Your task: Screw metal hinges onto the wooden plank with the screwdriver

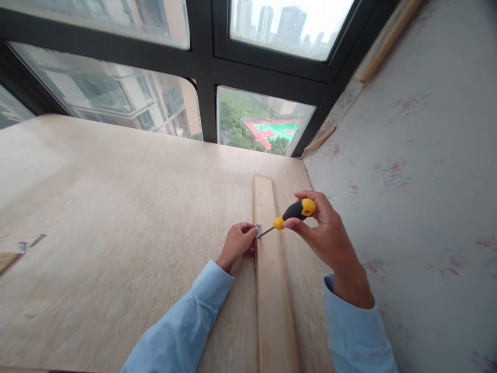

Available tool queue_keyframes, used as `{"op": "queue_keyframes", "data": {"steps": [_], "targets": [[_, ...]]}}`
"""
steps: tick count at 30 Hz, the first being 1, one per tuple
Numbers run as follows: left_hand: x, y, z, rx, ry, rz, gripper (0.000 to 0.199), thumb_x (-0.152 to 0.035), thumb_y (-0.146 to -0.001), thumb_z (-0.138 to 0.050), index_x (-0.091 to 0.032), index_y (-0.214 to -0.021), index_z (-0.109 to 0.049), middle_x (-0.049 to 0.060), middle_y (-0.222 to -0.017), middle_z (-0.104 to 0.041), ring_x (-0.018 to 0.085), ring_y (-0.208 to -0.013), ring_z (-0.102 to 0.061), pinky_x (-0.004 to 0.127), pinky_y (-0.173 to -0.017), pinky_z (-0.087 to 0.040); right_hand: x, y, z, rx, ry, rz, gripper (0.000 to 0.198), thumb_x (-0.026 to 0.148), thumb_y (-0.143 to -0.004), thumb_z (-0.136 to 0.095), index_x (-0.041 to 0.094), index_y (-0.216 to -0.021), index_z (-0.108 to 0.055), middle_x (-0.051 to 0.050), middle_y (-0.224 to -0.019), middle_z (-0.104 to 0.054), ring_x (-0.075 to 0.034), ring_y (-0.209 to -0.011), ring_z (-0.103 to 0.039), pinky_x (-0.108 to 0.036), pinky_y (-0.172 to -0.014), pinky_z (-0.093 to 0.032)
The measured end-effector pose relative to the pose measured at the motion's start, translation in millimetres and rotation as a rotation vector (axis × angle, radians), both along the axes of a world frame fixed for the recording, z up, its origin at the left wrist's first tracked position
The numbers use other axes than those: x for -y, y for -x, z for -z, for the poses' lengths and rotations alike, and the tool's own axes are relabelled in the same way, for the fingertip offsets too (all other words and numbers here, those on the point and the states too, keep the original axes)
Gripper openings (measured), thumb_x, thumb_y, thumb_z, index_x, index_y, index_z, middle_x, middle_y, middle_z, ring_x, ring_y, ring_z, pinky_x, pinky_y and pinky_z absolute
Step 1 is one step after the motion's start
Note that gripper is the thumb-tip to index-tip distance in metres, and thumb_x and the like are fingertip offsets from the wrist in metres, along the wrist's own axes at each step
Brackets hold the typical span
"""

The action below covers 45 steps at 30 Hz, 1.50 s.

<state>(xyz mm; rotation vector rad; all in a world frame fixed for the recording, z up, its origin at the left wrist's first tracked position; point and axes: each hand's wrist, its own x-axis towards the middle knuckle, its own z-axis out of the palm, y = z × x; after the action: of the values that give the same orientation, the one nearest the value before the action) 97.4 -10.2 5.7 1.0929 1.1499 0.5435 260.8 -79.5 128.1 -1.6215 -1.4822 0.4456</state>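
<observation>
A long, pale wooden board (274, 290) lies on the stone-patterned sill, running away from me toward the window. At its left edge, a small metal bracket (258, 228) with holes is pinched between the thumb and fingers of my left hand (241, 241). My right hand (324, 228) grips a yellow-and-black screwdriver (294, 211) by its handle, tilted down to the left. The screwdriver's tip meets the lower part of the bracket; whether a screw sits under it is too small to tell.
Beyond the board stands a dark-framed window (207, 72). A wall with flowered paper (404, 207) rises close on the right, its paper peeling near the frame. On the far left of the sill (128, 217) lie another piece of wood (8, 260) and small metal pieces (38, 240).
</observation>
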Motion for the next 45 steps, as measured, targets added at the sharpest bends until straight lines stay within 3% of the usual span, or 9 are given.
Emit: {"op": "queue_keyframes", "data": {"steps": [6,13,18,21,25,28,35,41,45], "targets": [[0,0,-1.0,0.004,0.013,-0.017,0.021,-0.028,-0.080,-0.068,-0.012,-0.093,-0.071,0.005,-0.082,-0.069,0.011,-0.054,-0.062,0.023,-0.048,-0.055,11,-6,-5,-0.312,0.112,-0.353,0.059,0.038,-0.093,-0.061,0.036,-0.145,-0.034,-0.008,-0.146,-0.051,-0.024,-0.134,-0.051,-0.047,-0.106,-0.049],[1,1,-3.2,0.025,0.014,-0.012,0.021,-0.028,-0.077,-0.071,-0.013,-0.091,-0.071,0.006,-0.083,-0.071,0.012,-0.058,-0.064,0.021,-0.048,-0.054,1,0,-3,0.015,0.026,0.014,0.045,0.050,-0.071,-0.081,0.024,-0.103,-0.063,-0.005,-0.099,-0.069,-0.025,-0.092,-0.068,-0.041,-0.086,-0.059],[1,1,-3.8,0.033,0.019,-0.022,0.021,-0.028,-0.076,-0.072,-0.013,-0.090,-0.071,0.006,-0.082,-0.071,0.012,-0.057,-0.063,0.022,-0.048,-0.054,7,-6,1,-0.197,0.075,-0.246,0.068,0.045,-0.085,-0.070,0.033,-0.142,-0.036,-0.009,-0.139,-0.055,-0.025,-0.127,-0.057,-0.046,-0.104,-0.050],[1,0,-3.9,0.015,0.015,-0.020,0.018,-0.026,-0.077,-0.070,-0.012,-0.089,-0.070,0.006,-0.081,-0.070,0.012,-0.058,-0.063,0.021,-0.048,-0.054,13,-10,-5,-0.270,0.124,-0.355,0.060,0.039,-0.093,-0.062,0.036,-0.146,-0.033,-0.008,-0.147,-0.051,-0.023,-0.134,-0.052,-0.047,-0.108,-0.046],[1,0,-4.0,0.012,-0.002,-0.011,0.017,-0.026,-0.079,-0.067,-0.012,-0.089,-0.069,0.005,-0.081,-0.069,0.013,-0.061,-0.064,0.022,-0.048,-0.055,8,-6,-9,-0.072,0.076,-0.133,0.045,0.046,-0.081,-0.074,0.027,-0.118,-0.060,-0.007,-0.112,-0.070,-0.025,-0.102,-0.069,-0.043,-0.092,-0.058],[1,0,-3.0,0.003,-0.018,-0.009,0.019,-0.028,-0.081,-0.065,-0.012,-0.090,-0.070,0.006,-0.081,-0.068,0.013,-0.060,-0.064,0.021,-0.048,-0.055,1,-1,-4,0.067,0.021,0.049,0.049,0.052,-0.071,-0.080,0.024,-0.108,-0.063,-0.006,-0.103,-0.068,-0.025,-0.091,-0.068,-0.043,-0.086,-0.059],[0,-1,1.5,0.014,0.000,-0.018,0.022,-0.034,-0.079,-0.069,-0.014,-0.088,-0.071,0.005,-0.078,-0.068,0.012,-0.056,-0.063,0.023,-0.048,-0.056,10,-6,-5,-0.269,0.095,-0.333,0.063,0.040,-0.092,-0.062,0.037,-0.146,-0.031,-0.008,-0.142,-0.053,-0.024,-0.130,-0.054,-0.048,-0.104,-0.050],[-1,0,2.3,0.012,-0.003,-0.019,0.026,-0.035,-0.079,-0.069,-0.012,-0.093,-0.070,0.006,-0.082,-0.070,0.012,-0.055,-0.063,0.022,-0.048,-0.055,-1,-1,-4,0.048,0.009,0.038,0.054,0.056,-0.070,-0.079,0.024,-0.111,-0.062,-0.006,-0.102,-0.069,-0.025,-0.093,-0.067,-0.040,-0.085,-0.059],[-1,1,2.0,0.002,-0.005,-0.015,0.027,-0.034,-0.078,-0.070,-0.012,-0.094,-0.070,0.007,-0.084,-0.071,0.012,-0.056,-0.064,0.021,-0.048,-0.054,0,-5,0,-0.101,0.032,-0.134,0.072,0.056,-0.078,-0.073,0.028,-0.137,-0.045,-0.009,-0.126,-0.062,-0.025,-0.115,-0.062,-0.044,-0.099,-0.053]]}}
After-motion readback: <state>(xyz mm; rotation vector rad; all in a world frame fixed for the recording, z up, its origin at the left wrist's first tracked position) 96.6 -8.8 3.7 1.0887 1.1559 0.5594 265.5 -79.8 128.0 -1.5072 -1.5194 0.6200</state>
